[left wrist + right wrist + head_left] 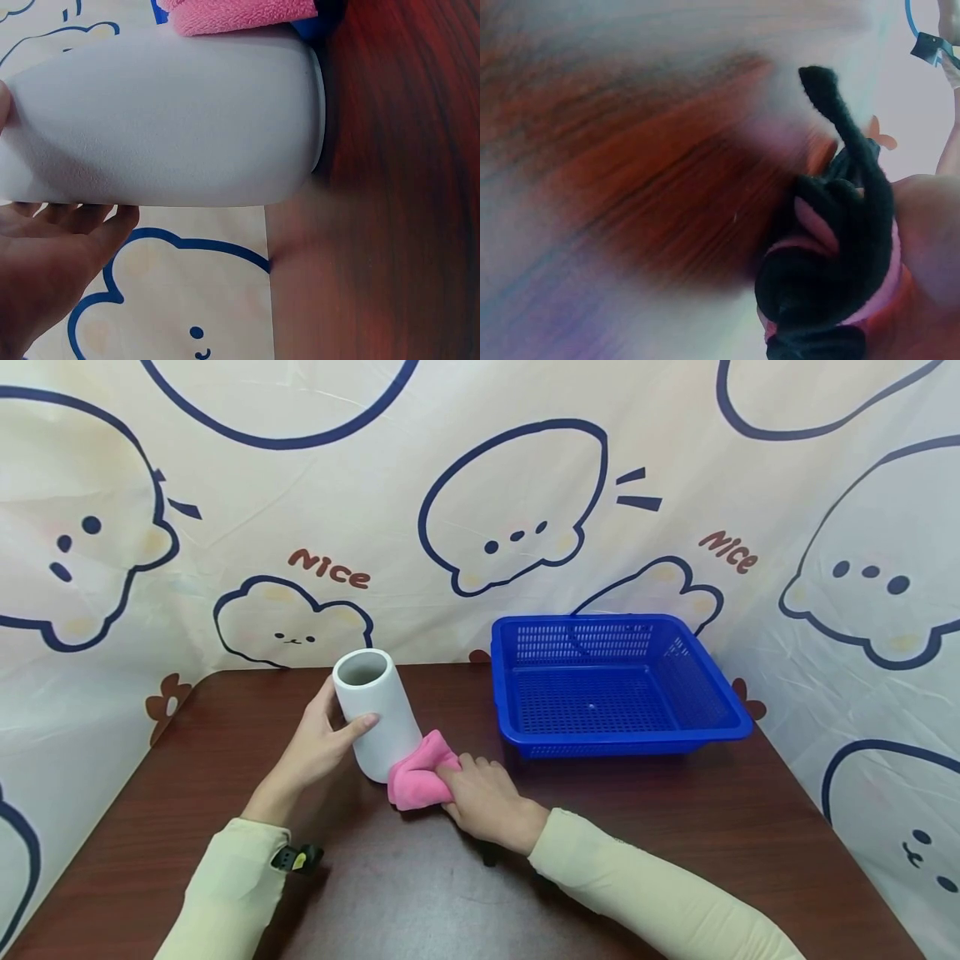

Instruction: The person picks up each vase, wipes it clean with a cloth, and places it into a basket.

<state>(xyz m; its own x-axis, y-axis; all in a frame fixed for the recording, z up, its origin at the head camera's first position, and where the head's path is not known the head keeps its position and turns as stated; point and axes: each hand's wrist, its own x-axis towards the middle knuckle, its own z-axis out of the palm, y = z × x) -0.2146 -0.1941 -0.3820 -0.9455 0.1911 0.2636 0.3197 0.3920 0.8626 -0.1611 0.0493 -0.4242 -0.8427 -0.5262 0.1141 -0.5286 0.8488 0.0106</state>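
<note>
A white vase (pixel 385 718) with a wide opening stands near the middle of the table, its base at or close to the tabletop. My left hand (pixel 318 743) grips its upper part from the left, thumb across the front. In the left wrist view, several fingers of that hand (pixel 56 259) lie along one side of the vase (pixel 172 120). A bunched pink cloth (pixel 420 777) is pinched in my right hand (pixel 487 802) against the lower right side of the vase. The right wrist view shows the cloth's dark side (pixel 825 285) folded in the hand.
A blue plastic basket (pixel 622 737) with mesh sides stands at the back right of the brown wooden table (pixel 360 893). Behind and beside the table hangs a pale curtain (pixel 285 502) with cartoon prints. A dark wristband (pixel 296 858) is on the left wrist.
</note>
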